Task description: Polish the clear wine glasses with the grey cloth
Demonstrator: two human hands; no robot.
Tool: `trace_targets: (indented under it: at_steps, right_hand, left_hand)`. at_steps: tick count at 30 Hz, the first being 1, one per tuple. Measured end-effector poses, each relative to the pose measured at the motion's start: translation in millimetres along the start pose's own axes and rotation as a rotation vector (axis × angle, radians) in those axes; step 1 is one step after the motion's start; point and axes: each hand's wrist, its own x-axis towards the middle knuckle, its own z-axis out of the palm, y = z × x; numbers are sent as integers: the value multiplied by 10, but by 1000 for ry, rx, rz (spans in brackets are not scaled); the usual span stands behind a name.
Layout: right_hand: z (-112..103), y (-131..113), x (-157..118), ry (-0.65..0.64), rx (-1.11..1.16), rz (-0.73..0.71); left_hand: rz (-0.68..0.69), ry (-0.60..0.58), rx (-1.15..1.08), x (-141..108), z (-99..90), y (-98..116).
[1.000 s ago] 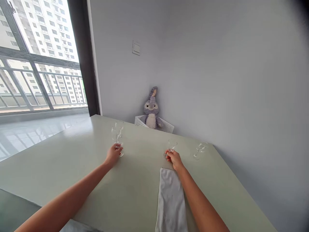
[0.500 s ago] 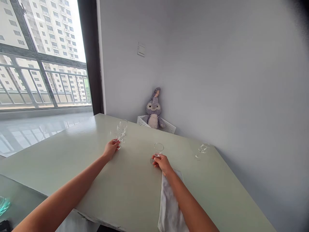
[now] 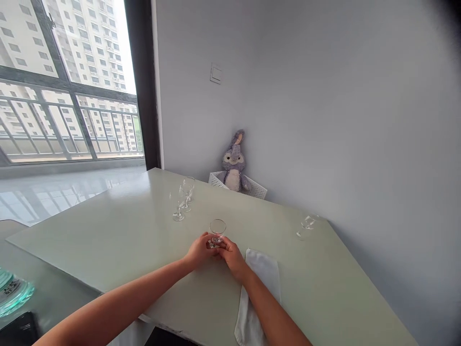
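A small clear stemmed glass point(image 3: 218, 227) stands upright between my two hands, near the middle of the table. My left hand point(image 3: 200, 251) is closed at its left side, fingertips about the stem and lower bowl. From the right, my right hand point(image 3: 232, 257) pinches the same glass low down; the fingers partly hide its foot. Beyond them to the left is a row of more stemmed glasses, the nearest glass point(image 3: 178, 214) standing apart from my hands. A folded white cloth point(image 3: 264, 271) lies partly under my right forearm.
Another clear glass point(image 3: 308, 223) is at the table's far right. Behind the pale green table point(image 3: 118, 230), a plush rabbit point(image 3: 233, 168) sits in a white perforated basket point(image 3: 257, 191). At the lower left are a turquoise glass object point(image 3: 16, 293) and a black object point(image 3: 21, 330).
My left hand has let go of the nearest glass in the left row and moved right to the held glass. My right hand has brought that glass leftward. The view has shifted slightly.
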Motion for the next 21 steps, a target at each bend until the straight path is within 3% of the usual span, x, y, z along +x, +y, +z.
trace_targets:
  at_steps: [3, 7, 12, 16, 21]
  right_hand:
    - [-8, 7, -13, -17, -11, 16]
    - [-94, 85, 7, 98, 15, 70]
    - [-177, 95, 2, 141, 82, 103]
    - [-171, 61, 0, 126, 96, 118]
    - [-143, 35, 5, 130, 116, 116]
  left_hand:
    - [-43, 43, -17, 19, 8, 13]
    - [-103, 215, -22, -4, -203, -49]
    - [-163, 469, -69, -77, -727, -294]
    - [-219, 663, -121, 23, -1240, -490]
    - [-246, 731, -225, 384, -1681, -549]
